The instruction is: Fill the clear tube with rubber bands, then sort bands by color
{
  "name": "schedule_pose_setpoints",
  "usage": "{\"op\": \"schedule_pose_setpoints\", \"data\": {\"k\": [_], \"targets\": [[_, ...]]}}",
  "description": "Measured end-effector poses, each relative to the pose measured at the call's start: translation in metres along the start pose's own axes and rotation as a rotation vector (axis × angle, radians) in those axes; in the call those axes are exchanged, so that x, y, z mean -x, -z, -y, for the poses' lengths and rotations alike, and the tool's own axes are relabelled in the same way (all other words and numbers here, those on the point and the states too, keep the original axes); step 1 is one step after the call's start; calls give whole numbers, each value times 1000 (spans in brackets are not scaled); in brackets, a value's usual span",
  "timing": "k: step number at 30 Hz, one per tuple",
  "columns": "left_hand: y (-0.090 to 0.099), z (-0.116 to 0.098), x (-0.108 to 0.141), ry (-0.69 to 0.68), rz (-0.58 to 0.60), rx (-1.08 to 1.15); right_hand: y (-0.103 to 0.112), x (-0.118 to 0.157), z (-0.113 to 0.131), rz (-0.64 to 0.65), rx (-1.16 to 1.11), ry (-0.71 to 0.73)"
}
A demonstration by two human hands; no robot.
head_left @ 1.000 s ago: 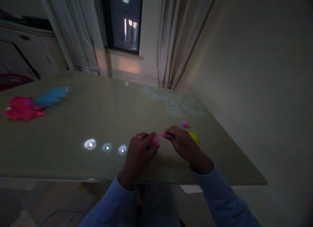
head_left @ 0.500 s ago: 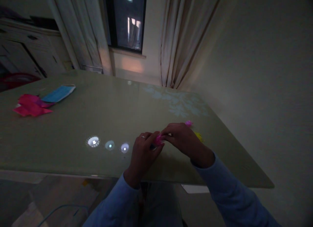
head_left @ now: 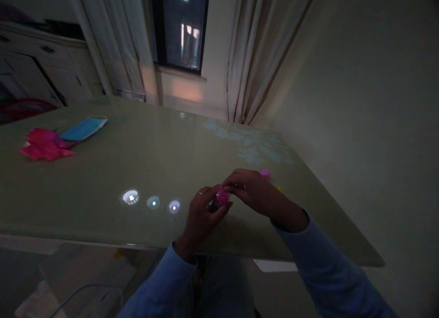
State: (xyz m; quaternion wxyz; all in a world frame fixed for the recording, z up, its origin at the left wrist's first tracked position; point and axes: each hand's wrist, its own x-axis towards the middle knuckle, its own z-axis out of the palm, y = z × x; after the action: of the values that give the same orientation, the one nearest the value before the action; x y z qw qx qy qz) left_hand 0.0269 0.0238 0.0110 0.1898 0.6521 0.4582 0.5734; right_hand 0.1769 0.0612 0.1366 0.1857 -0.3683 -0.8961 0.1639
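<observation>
A small crinkled pink object (head_left: 222, 197) with a dark part at its lower left is held just above the table's near half. My left hand (head_left: 202, 213) wraps round it, thumb below and fingers above. From the right, my right hand (head_left: 248, 190) pinches at its upper edge with bent fingers. Behind my right hand lies another small pink piece (head_left: 265, 173), and a bit of yellow (head_left: 279, 189) shows past the wrist, mostly hidden.
The glossy table (head_left: 154, 162) reflects several lights. At its far left lie a crumpled red-pink sheet (head_left: 46, 145) and a blue face mask (head_left: 84, 129). Curtains, a window and a wall stand behind; a cabinet (head_left: 61, 64) is at the back left.
My right hand has shifted slightly up and left over the pink object, and more of that object now shows. Less of the yellow piece is visible behind my right wrist.
</observation>
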Motion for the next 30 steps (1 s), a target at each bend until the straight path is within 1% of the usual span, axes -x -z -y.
{"op": "schedule_pose_setpoints", "data": {"k": [4,7,13,18,24,30], "targets": [[0,0,-1,9,3,16,4,1,-1,1,-27,15],[1,-1,-1,9,20,16,9,3,-1,-28,-22,16],[3,1,-1,9,26,35,19,21,2,-28,-18,32],[1,0,0,16,23,44,11,30,0,-14,-7,58],[-1,2,0,-29,25,70,-2,26,-1,58,41,90],[-4,7,2,-111,27,76,-6,20,4,148,52,13]]}}
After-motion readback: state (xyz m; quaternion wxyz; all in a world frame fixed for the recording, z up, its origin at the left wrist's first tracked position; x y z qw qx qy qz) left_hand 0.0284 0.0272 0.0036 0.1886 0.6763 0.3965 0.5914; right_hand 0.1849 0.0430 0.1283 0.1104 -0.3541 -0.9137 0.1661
